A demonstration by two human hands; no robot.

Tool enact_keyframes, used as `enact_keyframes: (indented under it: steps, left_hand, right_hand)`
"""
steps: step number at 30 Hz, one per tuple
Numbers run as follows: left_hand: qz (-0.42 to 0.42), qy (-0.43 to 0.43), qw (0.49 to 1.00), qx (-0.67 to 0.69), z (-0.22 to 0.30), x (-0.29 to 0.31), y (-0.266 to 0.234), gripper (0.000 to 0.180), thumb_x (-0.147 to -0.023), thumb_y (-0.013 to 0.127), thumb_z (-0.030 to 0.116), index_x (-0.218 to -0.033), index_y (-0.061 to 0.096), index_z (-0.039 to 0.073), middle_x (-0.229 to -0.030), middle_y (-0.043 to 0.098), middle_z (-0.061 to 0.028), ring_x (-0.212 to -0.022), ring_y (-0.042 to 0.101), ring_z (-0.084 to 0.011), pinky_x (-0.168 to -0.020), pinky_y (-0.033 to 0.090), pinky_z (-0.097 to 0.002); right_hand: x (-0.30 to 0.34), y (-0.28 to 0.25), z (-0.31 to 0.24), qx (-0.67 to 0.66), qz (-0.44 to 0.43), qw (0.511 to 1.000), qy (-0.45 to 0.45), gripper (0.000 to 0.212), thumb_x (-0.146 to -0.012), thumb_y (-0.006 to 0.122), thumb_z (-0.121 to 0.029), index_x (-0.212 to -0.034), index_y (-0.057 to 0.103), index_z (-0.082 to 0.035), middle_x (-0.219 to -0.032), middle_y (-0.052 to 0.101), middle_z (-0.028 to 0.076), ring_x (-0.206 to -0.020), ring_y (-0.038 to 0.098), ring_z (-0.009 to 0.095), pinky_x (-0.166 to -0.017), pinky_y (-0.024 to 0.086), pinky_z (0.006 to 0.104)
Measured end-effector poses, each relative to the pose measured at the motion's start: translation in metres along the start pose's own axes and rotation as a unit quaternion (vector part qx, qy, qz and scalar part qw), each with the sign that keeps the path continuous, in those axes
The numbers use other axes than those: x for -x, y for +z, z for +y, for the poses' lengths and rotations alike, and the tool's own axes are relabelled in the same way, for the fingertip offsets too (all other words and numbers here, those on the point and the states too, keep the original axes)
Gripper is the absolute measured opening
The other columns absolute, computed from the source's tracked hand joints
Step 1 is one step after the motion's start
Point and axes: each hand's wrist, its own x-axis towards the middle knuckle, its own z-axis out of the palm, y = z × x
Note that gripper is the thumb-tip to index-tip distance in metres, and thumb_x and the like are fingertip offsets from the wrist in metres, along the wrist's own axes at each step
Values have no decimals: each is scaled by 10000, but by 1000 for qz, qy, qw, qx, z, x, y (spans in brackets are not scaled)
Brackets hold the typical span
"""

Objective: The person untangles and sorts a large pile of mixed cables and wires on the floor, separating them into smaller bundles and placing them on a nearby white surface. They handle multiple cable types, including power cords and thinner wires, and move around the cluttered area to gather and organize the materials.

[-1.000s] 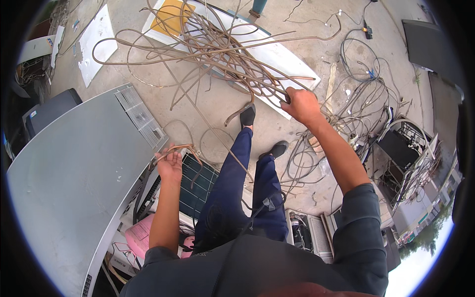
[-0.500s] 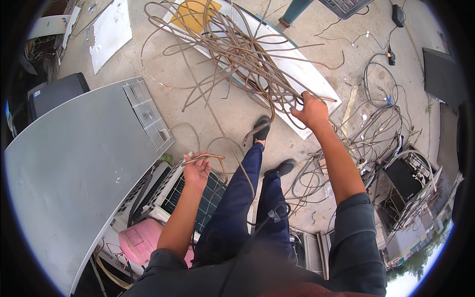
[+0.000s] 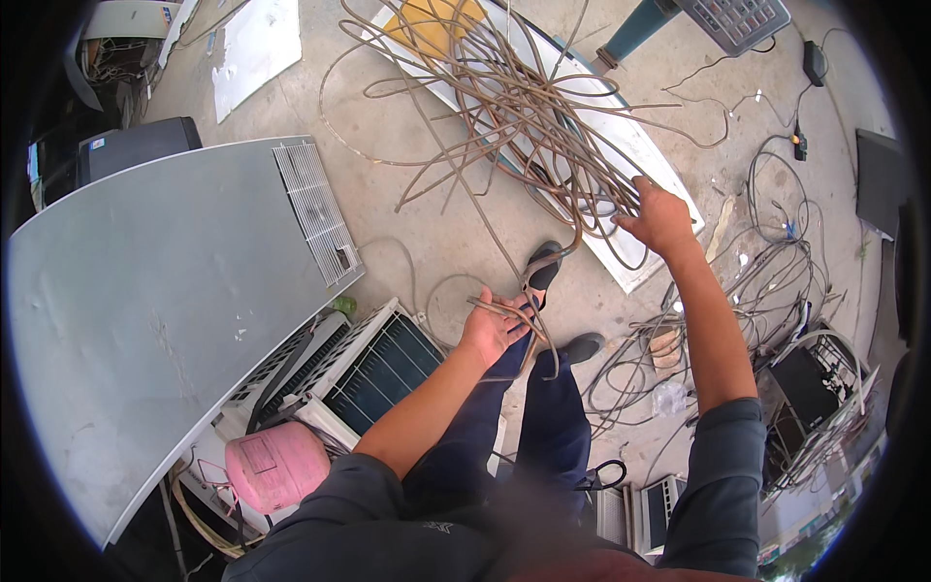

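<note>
A big tangle of thin brown copper tubing lies across a long white panel at the upper middle. My right hand is closed round several strands at the tangle's near right end. Nearer to me, my left hand, palm turned up, holds a short bent piece of copper tubing over my legs. Its fingers curl loosely about the piece. Other tube ends hang down beside that hand from the tangle, close to my shoe, and where they cross the held piece is hard to make out.
A large grey metal panel with a grille fills the left side. Below it stand a white-framed unit with a dark finned face and a pink cylinder. Loose cables and a wire rack lie at right.
My left hand has moved right with the bent copper piece, from beside the finned unit to over my legs. My right hand keeps its hold on the tangle. The whole view has shifted slightly.
</note>
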Motion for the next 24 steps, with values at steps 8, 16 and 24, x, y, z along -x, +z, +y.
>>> enact_keyframes:
  steps: [8,16,24]
  left_hand:
    - [127,78,988,-32,49,4,-48,550,-1057,387,629,-870,574,147,-1302,682,-115,-1168,641,-293,-967,500,-458]
    - [132,182,974,-30,48,27,-91,518,-1073,361,615,-934,566,161,-1251,695,-119,-1222,599,-261,-1054,426,-440]
    - [189,237,951,-62,54,66,-94,514,-1092,369,566,-944,562,113,-1049,741,-140,-1097,672,-243,-966,471,-397]
  right_hand:
    - [-7,-2,-27,-26,26,998,45,629,-833,756,-592,-1107,649,-36,-941,741,197,-913,722,382,-800,563,474]
    - [21,-15,-30,58,89,992,69,609,-869,700,-611,-1098,652,-48,-963,751,192,-907,727,374,-772,568,486]
    - [14,-38,-30,70,144,986,53,621,-906,668,-589,-1205,651,-45,-1055,733,191,-975,709,392,-847,554,488]
